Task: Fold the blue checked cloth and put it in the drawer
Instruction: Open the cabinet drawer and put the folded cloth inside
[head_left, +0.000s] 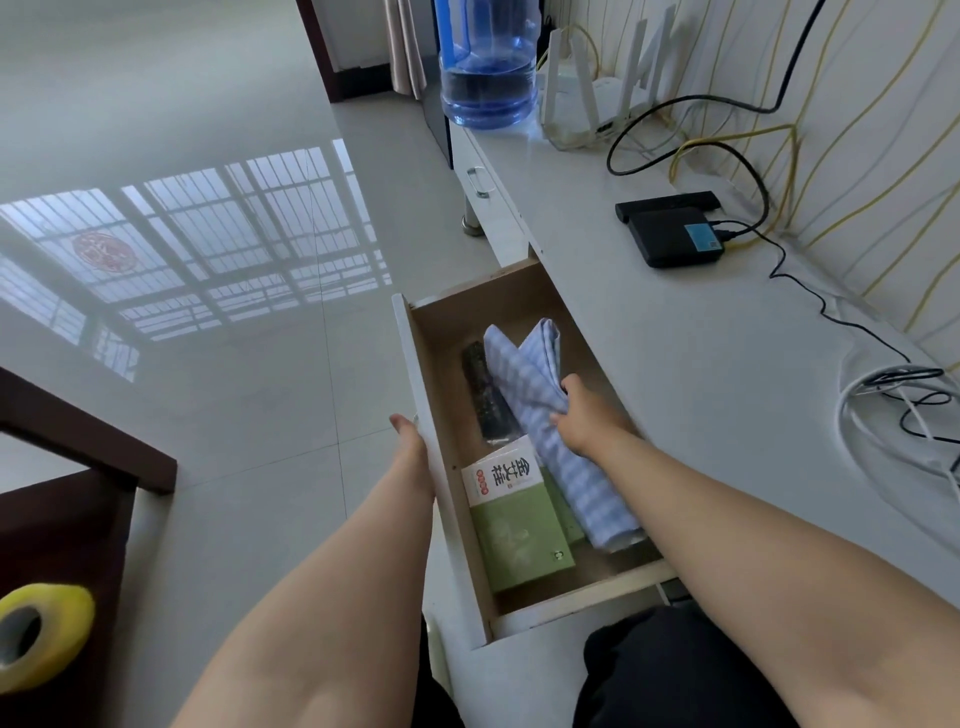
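The drawer (423, 415) is pulled out from the white table (701, 364). The blue checked cloth (550, 415), folded into a long strip, lies inside the drawer along its right side, one end bent upward toward the back. The right hand (584, 418) is inside the drawer, its fingers (563, 387) clamped on the middle of the cloth. The left hand (410, 441) rests against the outer face of the drawer front; its fingers are hidden, so their state cannot be told. A green and white box (519, 525) and a dark flat object (485, 392) lie in the drawer beside the cloth. A black device (675, 236), cables, a router and a water bottle (485, 62) sit on the table.
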